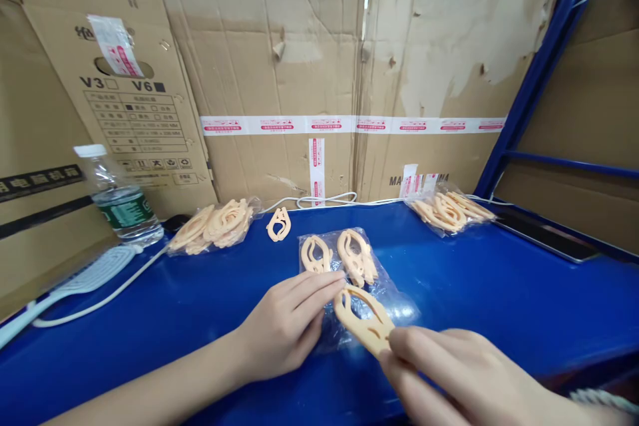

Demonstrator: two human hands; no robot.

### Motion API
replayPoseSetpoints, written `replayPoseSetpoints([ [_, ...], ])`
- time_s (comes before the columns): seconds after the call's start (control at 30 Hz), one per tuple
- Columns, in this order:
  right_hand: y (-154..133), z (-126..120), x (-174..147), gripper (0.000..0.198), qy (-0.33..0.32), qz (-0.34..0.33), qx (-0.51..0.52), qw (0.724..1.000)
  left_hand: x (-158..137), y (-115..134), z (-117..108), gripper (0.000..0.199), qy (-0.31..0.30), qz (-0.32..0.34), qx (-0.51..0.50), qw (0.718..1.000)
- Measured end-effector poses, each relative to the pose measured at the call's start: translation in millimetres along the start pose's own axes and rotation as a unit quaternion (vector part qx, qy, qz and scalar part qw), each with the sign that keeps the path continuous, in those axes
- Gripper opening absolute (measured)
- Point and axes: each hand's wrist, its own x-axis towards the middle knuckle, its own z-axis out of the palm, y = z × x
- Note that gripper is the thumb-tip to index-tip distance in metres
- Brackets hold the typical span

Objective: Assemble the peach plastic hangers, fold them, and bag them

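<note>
In my right hand (444, 373) a beige folding clothes hanger (367, 326) is pinched between thumb and fingers, its curved end pointing away from me. My left hand (292, 316) has its fingers pressed together at the near part of a clear plastic bag (394, 296), gripping it. The fingertips are right beside the hanger's far end; my hand hides its thumb and part of the bag. Two similar folded hangers lie at the bag's far end, one on the left (315, 254) and one on the right (357, 256).
A single loose hanger (278, 224) lies farther back on the blue table (499, 306). Bagged hangers sit at the back left (219, 225) and back right (449, 210). A water bottle (122, 203), a hairbrush (90, 269), a white cable (104, 306) and a dark tablet-like slab (546, 234) flank them. Cardboard (279, 80) stands behind.
</note>
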Motion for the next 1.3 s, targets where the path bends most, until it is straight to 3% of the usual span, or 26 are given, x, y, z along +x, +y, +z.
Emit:
replayPoseSetpoints([
  [0.1, 7, 17, 14, 0.030, -0.044, -0.046, -0.039, 0.997, 1, 1, -1, 0.051, 0.013, 0.007, -0.005, 1.000],
  [0.3, 24, 69, 28, 0.027, 0.007, -0.104, -0.107, 0.989, 0, -1, 0, 0.055, 0.026, 0.022, 0.005, 0.999],
  [0.47, 29, 97, 29, 0.015, -0.021, -0.078, -0.131, 0.988, 0, 0, 0, 0.055, 0.032, 0.022, 0.015, 0.999],
  [0.57, 29, 89, 29, 0.017, -0.030, -0.074, -0.123, 0.989, 0, 1, -1, 0.055, 0.038, 0.022, 0.017, 0.999],
  [0.7, 37, 56, 38, 0.021, 0.001, -0.083, 0.025, 0.996, 1, 0, 0, 0.049, 0.046, 0.026, 0.015, 0.998],
  [0.83, 73, 52, 69, 0.023, 0.077, 0.001, 0.129, 0.989, 2, 1, 0, 0.045, 0.034, 0.028, 0.020, 0.999],
  [0.93, 109, 85, 102, 0.032, -0.013, 0.037, 0.109, 0.993, 3, 1, -2, 0.042, 0.007, 0.031, 0.015, 0.999],
  [1.07, 143, 145, 144, 0.046, -0.169, -0.090, 0.004, 0.982, 4, 2, -3, 0.041, -0.001, 0.038, 0.007, 0.999],
  [1.2, 156, 193, 176, 0.066, -0.205, -0.113, -0.016, 0.972, 5, 1, -4, 0.041, -0.004, 0.044, 0.001, 0.999],
  [1.3, 159, 211, 189, 0.068, -0.221, -0.115, 0.010, 0.968, 5, 0, -4, 0.041, -0.007, 0.046, 0.001, 0.999],
])
